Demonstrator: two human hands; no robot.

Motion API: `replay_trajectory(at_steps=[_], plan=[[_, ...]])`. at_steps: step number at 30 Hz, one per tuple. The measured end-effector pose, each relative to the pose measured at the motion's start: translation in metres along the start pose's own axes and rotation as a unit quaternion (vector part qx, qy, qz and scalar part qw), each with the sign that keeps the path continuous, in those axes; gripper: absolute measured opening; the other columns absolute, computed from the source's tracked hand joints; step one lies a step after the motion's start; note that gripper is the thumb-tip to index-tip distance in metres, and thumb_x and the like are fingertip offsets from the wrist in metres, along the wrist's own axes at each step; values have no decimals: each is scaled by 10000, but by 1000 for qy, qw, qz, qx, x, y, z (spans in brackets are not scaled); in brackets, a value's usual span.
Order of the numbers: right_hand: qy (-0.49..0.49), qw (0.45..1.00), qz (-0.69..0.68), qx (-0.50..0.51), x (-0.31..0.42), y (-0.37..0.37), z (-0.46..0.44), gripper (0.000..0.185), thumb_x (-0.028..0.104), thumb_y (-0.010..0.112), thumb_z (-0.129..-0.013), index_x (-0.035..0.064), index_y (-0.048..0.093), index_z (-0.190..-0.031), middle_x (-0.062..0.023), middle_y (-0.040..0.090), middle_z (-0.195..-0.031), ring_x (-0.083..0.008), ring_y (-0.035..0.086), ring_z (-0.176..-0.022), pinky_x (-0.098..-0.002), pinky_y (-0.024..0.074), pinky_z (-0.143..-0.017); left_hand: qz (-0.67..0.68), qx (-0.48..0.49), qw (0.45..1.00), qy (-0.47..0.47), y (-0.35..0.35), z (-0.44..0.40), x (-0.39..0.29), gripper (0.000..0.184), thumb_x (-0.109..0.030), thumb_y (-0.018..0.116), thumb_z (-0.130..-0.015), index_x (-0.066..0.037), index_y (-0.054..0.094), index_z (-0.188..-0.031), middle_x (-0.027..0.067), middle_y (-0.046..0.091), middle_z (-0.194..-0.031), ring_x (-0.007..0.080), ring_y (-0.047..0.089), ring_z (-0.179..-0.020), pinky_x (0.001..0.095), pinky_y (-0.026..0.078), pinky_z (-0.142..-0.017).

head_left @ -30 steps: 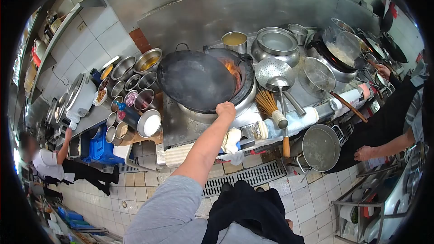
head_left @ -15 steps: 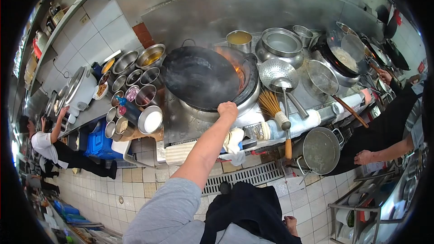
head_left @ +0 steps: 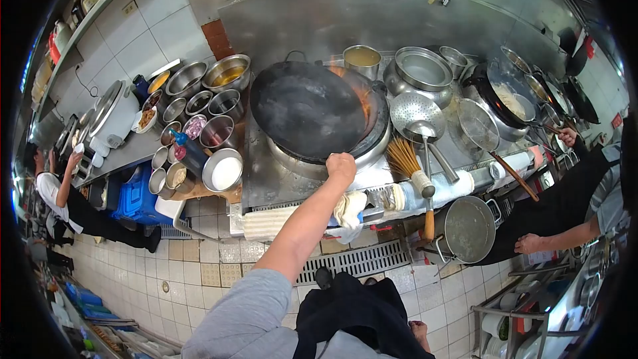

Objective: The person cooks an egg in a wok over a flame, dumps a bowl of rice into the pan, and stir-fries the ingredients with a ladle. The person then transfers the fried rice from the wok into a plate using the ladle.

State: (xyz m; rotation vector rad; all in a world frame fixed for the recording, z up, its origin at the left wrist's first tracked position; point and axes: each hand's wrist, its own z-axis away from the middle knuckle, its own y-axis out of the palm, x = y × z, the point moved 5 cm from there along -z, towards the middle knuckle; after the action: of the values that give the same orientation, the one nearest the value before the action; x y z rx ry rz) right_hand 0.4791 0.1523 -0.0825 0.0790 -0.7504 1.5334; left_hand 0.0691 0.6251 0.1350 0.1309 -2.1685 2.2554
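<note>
My left hand (head_left: pixel 341 169) is closed around the near edge of a large black wok (head_left: pixel 309 110), where its fingers cover the grip. Apart from thin smoke, I make out nothing in the wok. It sits tilted over the burner ring (head_left: pixel 377 129), and orange flames (head_left: pixel 363 98) show along its right side. Low in the view, beside my dark apron, hangs my right hand (head_left: pixel 419 334); its fingers are too foreshortened to read. Right of the wok lie a perforated strainer (head_left: pixel 417 114), a bamboo brush (head_left: pixel 407 159) and a wooden-handled ladle (head_left: pixel 429 223).
Metal bowls (head_left: pixel 227 72) and a blue-capped bottle (head_left: pixel 189 153) crowd the left counter. A two-handled pot (head_left: pixel 470 229) stands low at right. One co-worker (head_left: pixel 585 186) stirs a second wok (head_left: pixel 508 96); another person (head_left: pixel 63 193) works far left. A floor drain (head_left: pixel 355 261) runs below the stove.
The whole view has shifted slightly, carrying the stove rightward. My left hand keeps its hold on the wok. The far-left person's raised hand has moved, and the co-worker's tool has shifted in the second wok.
</note>
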Motion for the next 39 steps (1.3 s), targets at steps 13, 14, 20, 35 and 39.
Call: replay_trajectory(at_steps=[13,14,20,35,39], plan=[[8,999,11,33,26,37,10,265,187,615,-848,8,572,-1039,-130,638,-773,-220,625,-562,-358,515,-417,266,-153,949,65,-37,60,32,328,-286,519,-883,-10,630,-745,198,644,-718,371,635,-724,458,510,-680],[11,998,-51,27,35,36,5,280,204,597,-863,6,555,-1057,-142,639,-799,-232,634,-568,-357,511,-412,276,-161,945,66,-38,61,32,322,-285,527,-881,-7,627,-754,207,639,-722,370,631,-727,469,504,-675],[-94,988,-119,8,131,25,-24,340,298,566,-890,14,525,-1073,-153,636,-858,-230,627,-574,-337,505,-426,318,-135,937,55,-89,77,48,373,-323,557,-859,11,620,-704,206,620,-645,378,626,-671,473,492,-634],[-167,923,-300,172,346,45,-18,593,624,383,-902,96,518,-1137,-93,614,-896,-190,576,-650,-341,476,-481,288,-172,942,6,-69,86,28,390,-356,555,-865,-23,578,-664,140,627,-698,333,615,-758,447,481,-678],[-194,942,-179,206,372,50,-10,350,349,630,-871,79,538,-1073,-63,589,-713,-144,527,-480,-261,397,-372,291,-156,944,-18,-38,60,32,345,-323,553,-866,-11,604,-729,159,633,-763,336,596,-828,452,482,-731]])
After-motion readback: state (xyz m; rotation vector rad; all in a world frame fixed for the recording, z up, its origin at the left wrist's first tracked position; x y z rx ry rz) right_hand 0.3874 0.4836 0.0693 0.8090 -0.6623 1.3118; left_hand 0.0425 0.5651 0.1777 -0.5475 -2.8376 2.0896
